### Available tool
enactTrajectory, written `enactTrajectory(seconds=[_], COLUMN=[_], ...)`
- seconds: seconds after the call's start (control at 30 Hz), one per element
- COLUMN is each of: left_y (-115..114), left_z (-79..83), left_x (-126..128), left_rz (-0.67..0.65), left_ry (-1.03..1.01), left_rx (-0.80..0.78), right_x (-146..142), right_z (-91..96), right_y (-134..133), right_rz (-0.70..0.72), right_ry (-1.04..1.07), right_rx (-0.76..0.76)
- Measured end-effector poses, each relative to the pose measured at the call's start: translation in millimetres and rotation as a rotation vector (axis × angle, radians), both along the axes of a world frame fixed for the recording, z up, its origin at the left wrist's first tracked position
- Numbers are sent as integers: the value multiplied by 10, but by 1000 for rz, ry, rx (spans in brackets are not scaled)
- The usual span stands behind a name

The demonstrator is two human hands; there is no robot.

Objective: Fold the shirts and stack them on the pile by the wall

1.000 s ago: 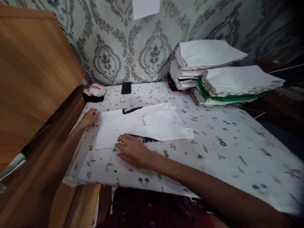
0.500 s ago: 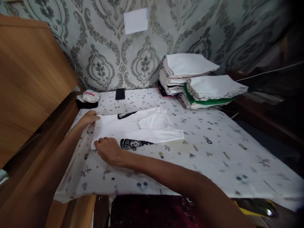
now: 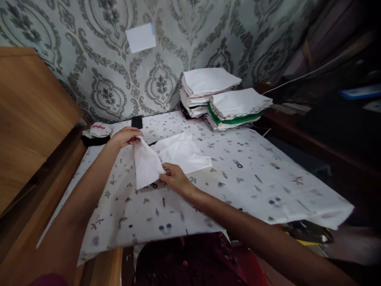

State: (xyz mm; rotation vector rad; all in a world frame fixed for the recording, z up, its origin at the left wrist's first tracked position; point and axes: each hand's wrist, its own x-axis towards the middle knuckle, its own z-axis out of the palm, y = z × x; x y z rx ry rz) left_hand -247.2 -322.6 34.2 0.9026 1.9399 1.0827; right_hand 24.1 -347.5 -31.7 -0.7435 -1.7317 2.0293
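Over the mid-frame tabletop [image 3: 256,210], left hand [image 3: 125,137] and right hand [image 3: 177,180] pinched white cloth [image 3: 149,165] between fingers; uneven pulling risked creases.

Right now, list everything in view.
Tablecloth: one, white patterned, centre.
White garment: one, white with black print, on tablecloth, partly lifted.
Folded stacks: two, mostly white, back right.
Small pile: one, white, red and black, back left.
Flat object: one, black, back left.
Wall: one, grey patterned, behind.
Paper: one, white, on wall.
Wooden panel: one, brown, left.
Dim clutter: count unclear, mostly dark, far right.
Clothing: count unclear, dark red, bottom.
Left hand: one, gripping garment.
Right hand: one, gripping garment.
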Motion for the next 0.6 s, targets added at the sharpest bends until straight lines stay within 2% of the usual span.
enactTrajectory(seconds=[0.07,0.17,0.33,0.47,0.6], left_y=[189,361,411,398,414], left_z=[-127,-303,-420,-441,-529], left_x=[143,274,273,235,270], left_rz=[-20,-48,-97,-114,-100], left_ry=[9,35,72,114,175], left_rx=[-65,-145,-218,-206,-160], right_x=[82,138,133,124,131], right_z=[-40,-59,-16,-2,-24], right_y=[53,90,122,136,116], right_rz=[-33,-69,-58,-56,-50], right_ry=[-52,-102,-150,-145,-90], right_rx=[-149,-265,-327,-335,-290])
